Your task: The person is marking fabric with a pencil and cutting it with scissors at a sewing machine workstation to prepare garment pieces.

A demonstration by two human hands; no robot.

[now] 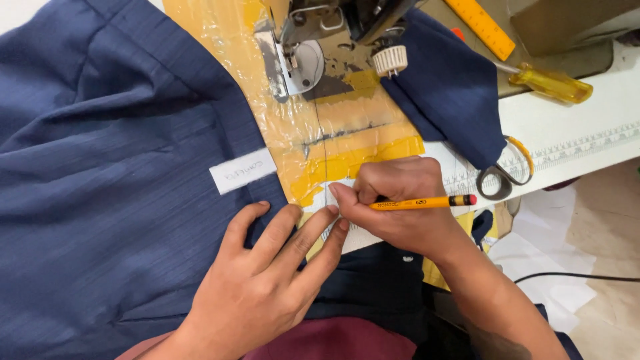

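Observation:
My right hand (398, 203) grips a yellow pencil (417, 203) with a red eraser end, its tip hidden under the fingers, pressed to a small white strip (337, 188) on the sewing table. My left hand (267, 273) lies flat, fingers spread, pinning the edge of a large navy blue fabric (100, 167) and touching the white strip beside the right hand. A white paper label (243, 171) with handwriting sits on the navy fabric just above my left hand.
A sewing machine head (313, 47) stands at the top over a yellow taped plate (333, 127). A smaller navy fabric piece (450, 87), scissors (507, 170), a yellow-handled screwdriver (550, 83) and a yellow ruler (480, 27) lie to the right.

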